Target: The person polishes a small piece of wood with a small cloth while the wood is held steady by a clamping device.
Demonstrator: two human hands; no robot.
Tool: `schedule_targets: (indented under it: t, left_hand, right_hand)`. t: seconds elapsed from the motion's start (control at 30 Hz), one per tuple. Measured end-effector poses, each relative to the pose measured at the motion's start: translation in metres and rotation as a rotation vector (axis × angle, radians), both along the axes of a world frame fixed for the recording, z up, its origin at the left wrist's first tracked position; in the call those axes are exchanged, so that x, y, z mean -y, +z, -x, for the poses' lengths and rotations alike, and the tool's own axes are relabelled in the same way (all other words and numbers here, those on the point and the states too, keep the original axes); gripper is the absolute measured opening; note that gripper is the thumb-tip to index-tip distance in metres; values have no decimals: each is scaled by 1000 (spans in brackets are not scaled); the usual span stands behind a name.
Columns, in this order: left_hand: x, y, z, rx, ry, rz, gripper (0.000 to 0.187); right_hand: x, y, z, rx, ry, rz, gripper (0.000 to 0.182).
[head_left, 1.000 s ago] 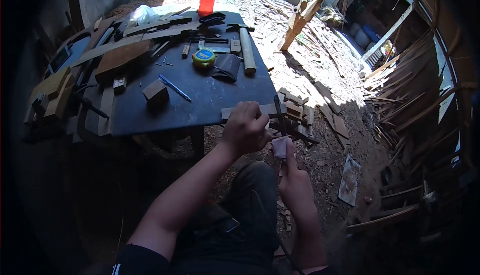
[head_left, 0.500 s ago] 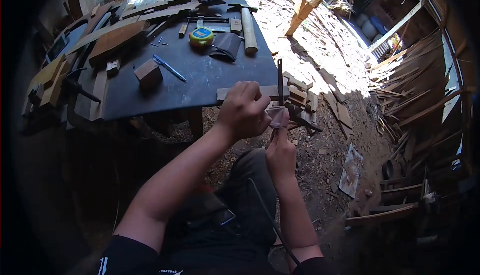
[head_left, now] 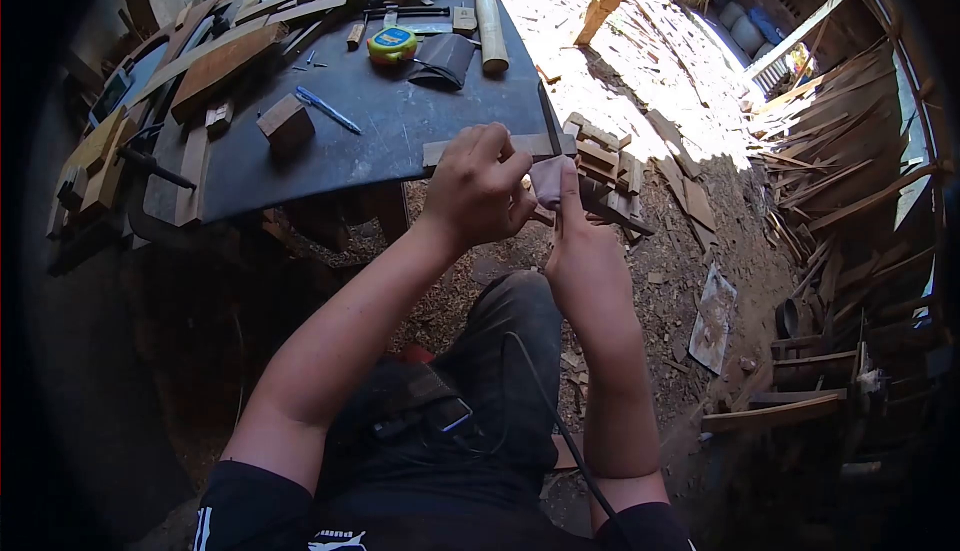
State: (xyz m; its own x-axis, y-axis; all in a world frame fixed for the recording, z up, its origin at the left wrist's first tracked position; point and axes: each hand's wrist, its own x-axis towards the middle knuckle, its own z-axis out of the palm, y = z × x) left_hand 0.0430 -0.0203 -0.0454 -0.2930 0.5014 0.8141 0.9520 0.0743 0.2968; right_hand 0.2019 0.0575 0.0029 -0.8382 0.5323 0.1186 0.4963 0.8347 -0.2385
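My left hand [head_left: 478,186] is closed over a narrow strip of wood [head_left: 440,154] at the near edge of the dark table, pressing it there. A thin dark blade [head_left: 551,123], with a pale cloth [head_left: 547,179] about its near end, crosses the right end of the strip. Closed around the cloth-covered end is my right hand [head_left: 588,241], its index finger stretched along the cloth. The hands are close together, and my left fingertips come near the cloth. The blade's edge is too small to make out.
On the table [head_left: 390,161] lie a wooden block [head_left: 286,124], a blue pen [head_left: 328,111], a tape measure [head_left: 391,46], dark folded sheet [head_left: 443,61] and a hammer [head_left: 491,31]. A clamp [head_left: 155,168] and boards [head_left: 228,73] line the left side. Wood scraps [head_left: 605,156] lie beyond the right corner.
My right hand has pushed the blade and cloth forward, away from me, across the strip. My left hand stays on the wood. The view has tilted slightly downward.
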Motion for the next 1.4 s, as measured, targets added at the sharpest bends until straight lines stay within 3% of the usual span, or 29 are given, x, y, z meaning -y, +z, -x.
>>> schedule_targets:
  t: [0.1,0.2,0.3,0.4,0.53,0.63,0.67,0.77,0.8,0.9,1.03,1.07,1.17,1.23,1.33,1.4]
  left_hand:
    - [1,2,1,9,-9,-9,16]
    - [2,0,0,6,-10,-26,15]
    - [-2,-3,1,-3,-8,-30,15]
    - [0,-3,-2,3,-11,-10,17]
    - [-1,-1,3,6,-12,-40,17]
    - [-1,-2,2,-10,-15,-63,18]
    - [-1,-2,2,-8,-23,-60,18]
    - [0,-1,0,3,-28,-31,17]
    - [0,0,1,2,-28,-30,17]
    - [0,-1,8,1,-33,-50,16]
    - [0,0,2,-2,-38,-63,16]
    - [0,0,2,-5,-34,-56,16]
    - [0,-3,2,0,-44,-46,15]
    - [0,-3,4,0,-34,-55,15]
    - [-4,-6,7,24,-103,-187,16]
    - [-6,-9,8,20,-67,-263,17]
  right_hand:
    - [39,28,-41,202,-153,88,62]
    - [45,43,-53,203,-144,132,61]
    - [4,34,-5,125,-1,13,71]
    - [-10,33,4,56,54,29,64]
    - [23,49,-39,127,-108,225,54]
    - [11,52,-5,116,-65,190,53]
    - [-6,38,11,121,12,57,59]
    - [-13,27,22,67,37,84,59]
    - [-4,23,12,23,28,33,60]
    - [21,32,-34,57,-92,212,53]
    - [-7,40,3,76,9,139,51]
    - [-17,44,20,70,30,225,54]
    - [-9,24,14,46,40,25,57]
    - [18,29,-15,89,-45,131,66]
    - [31,20,-39,107,-62,79,71]
    - [16,21,-11,106,-79,56,59]
